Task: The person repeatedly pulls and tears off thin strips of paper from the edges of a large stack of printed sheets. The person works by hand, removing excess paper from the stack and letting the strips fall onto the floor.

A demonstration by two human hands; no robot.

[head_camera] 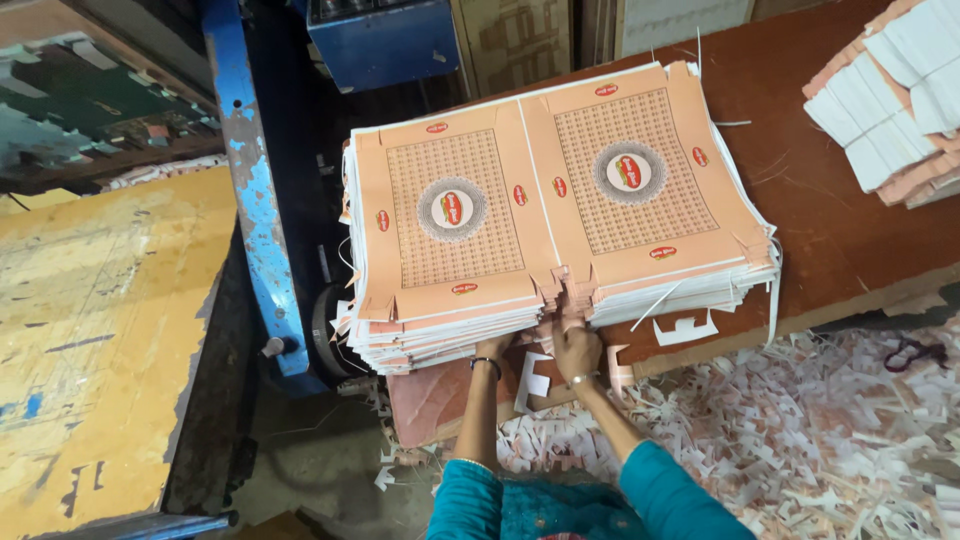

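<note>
A thick stack of printed peach-coloured die-cut cardboard sheets lies on a brown table, each sheet showing two box blanks side by side. My right hand grips the near edge of the stack at the middle notch, fingers pressed into the sheets. My left hand is tucked under the stack's near edge just to the left, mostly hidden by the overhanging sheets. Both forearms wear bangles and teal sleeves.
Another pile of white and peach blanks sits at the table's far right. Paper offcuts litter the floor. A blue machine frame stands left of the stack, beside a worn yellow surface.
</note>
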